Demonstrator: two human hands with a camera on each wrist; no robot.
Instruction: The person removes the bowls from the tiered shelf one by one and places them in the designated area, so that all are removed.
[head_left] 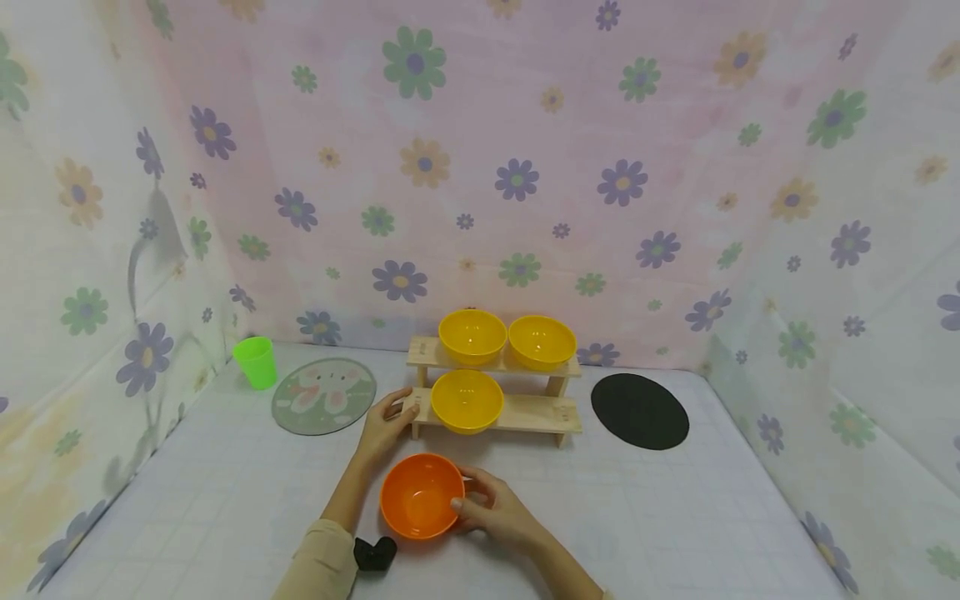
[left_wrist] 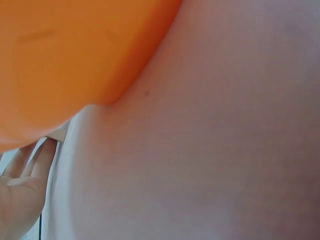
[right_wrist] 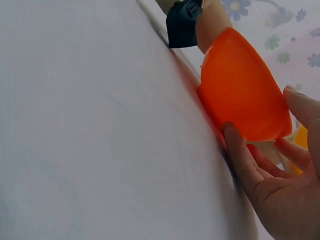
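Observation:
An orange bowl (head_left: 418,497) (left_wrist: 60,55) (right_wrist: 240,95) sits on the white cloth-covered table (head_left: 675,517) near the front. My right hand (head_left: 480,502) (right_wrist: 280,185) grips its right side, thumb on the rim and fingers against the outer wall. My left hand (head_left: 386,421) (left_wrist: 20,190) rests with fairly straight fingers on the left end of a two-step wooden rack (head_left: 532,411). One yellow bowl (head_left: 467,400) stands on the lower step. Two more yellow bowls (head_left: 472,335) (head_left: 542,341) stand on the upper step.
A green cup (head_left: 256,362) stands at the back left beside a round pictured mat (head_left: 324,395). A black round mat (head_left: 639,410) lies right of the rack. Flowered cloth walls close in the table on three sides. A black wrist strap (head_left: 375,552) (right_wrist: 184,22) shows on my left forearm.

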